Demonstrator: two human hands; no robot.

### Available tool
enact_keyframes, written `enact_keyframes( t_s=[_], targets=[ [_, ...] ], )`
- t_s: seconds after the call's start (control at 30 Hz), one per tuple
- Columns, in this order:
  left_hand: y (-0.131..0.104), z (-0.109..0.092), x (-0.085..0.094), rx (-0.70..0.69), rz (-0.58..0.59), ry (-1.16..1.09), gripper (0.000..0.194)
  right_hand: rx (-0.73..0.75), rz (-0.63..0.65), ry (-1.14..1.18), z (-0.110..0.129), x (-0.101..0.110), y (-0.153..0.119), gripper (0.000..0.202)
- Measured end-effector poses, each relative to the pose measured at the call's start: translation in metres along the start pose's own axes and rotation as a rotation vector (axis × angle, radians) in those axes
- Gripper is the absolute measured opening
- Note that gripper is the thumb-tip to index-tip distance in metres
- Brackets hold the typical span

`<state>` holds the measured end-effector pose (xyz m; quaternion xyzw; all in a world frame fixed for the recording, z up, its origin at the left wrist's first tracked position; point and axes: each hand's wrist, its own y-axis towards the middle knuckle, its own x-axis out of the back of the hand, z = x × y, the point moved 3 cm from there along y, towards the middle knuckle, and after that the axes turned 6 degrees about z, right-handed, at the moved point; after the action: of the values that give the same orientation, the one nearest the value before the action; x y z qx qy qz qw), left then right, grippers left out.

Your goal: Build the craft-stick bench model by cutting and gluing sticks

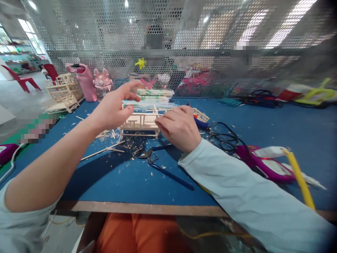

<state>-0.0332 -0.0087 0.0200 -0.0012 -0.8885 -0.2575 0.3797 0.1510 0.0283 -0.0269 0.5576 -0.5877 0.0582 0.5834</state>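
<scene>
A small model made of thin wooden sticks (139,121) stands upright on the blue table, with railings and a raised base. My right hand (181,126) is closed in a pinch at its upper right end; the fingertips partly hide what lies between them. Over the model's left side hovers my left hand (114,107), its fingers apart and holding nothing. Just in front of the model lie blue-handled pliers (160,165) with spread handles. Loose sticks (104,150) and wood crumbs are scattered around. Behind the model are packs of sticks in clear plastic wrap (154,98).
A purple glue gun (265,163) and tangled black cable (223,138) lie on the right. Finished stick models (64,93), a pink bottle (85,82) and a pink animal-shaped container (102,82) stand back left. A perforated metal screen (184,42) closes off the table's back.
</scene>
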Motion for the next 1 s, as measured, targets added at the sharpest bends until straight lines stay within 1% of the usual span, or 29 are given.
enact_keyframes(
  t_s=[0.07,0.1,0.17,0.37,0.53,0.6,0.67,0.73,0.8,0.87,0.93,1.0],
  targets=[
    [0.010,0.001,-0.004,-0.016,0.192,0.075,0.071,-0.012,-0.011,-0.033,0.000,-0.003,-0.001,0.030],
    [0.014,0.001,-0.007,-0.022,0.262,0.103,0.074,-0.017,-0.013,-0.046,0.001,-0.003,-0.001,0.030],
    [0.020,0.002,-0.015,-0.026,0.330,0.129,0.077,-0.029,-0.018,-0.055,0.002,-0.004,-0.001,0.030],
    [0.024,0.003,-0.032,-0.009,0.329,0.170,0.079,-0.083,-0.028,-0.029,0.002,-0.006,0.000,0.031],
    [0.025,0.005,-0.038,-0.021,0.266,0.204,0.068,-0.093,-0.019,-0.013,0.003,-0.008,0.000,0.033],
    [0.025,0.005,-0.039,-0.032,0.251,0.210,0.066,-0.101,-0.024,0.019,0.003,-0.007,0.000,0.032],
    [0.025,0.005,-0.040,-0.040,0.252,0.221,0.067,-0.136,-0.057,0.075,0.001,-0.005,-0.002,0.026],
    [0.025,0.006,-0.040,-0.044,0.254,0.216,0.068,-0.220,-0.134,0.143,-0.003,-0.002,-0.005,0.019],
    [0.026,0.007,-0.040,-0.048,0.258,0.195,0.069,-0.318,-0.225,0.199,-0.009,0.003,-0.010,0.019],
    [0.026,0.007,-0.039,-0.051,0.260,0.190,0.070,-0.379,-0.295,0.225,-0.013,0.006,-0.013,0.018],
    [0.026,0.007,-0.040,-0.043,0.266,0.209,0.070,-0.401,-0.303,0.232,-0.014,0.006,-0.014,0.017],
    [0.026,0.007,-0.040,-0.031,0.274,0.227,0.071,-0.405,-0.260,0.230,-0.013,0.004,-0.014,0.015]
  ],
)
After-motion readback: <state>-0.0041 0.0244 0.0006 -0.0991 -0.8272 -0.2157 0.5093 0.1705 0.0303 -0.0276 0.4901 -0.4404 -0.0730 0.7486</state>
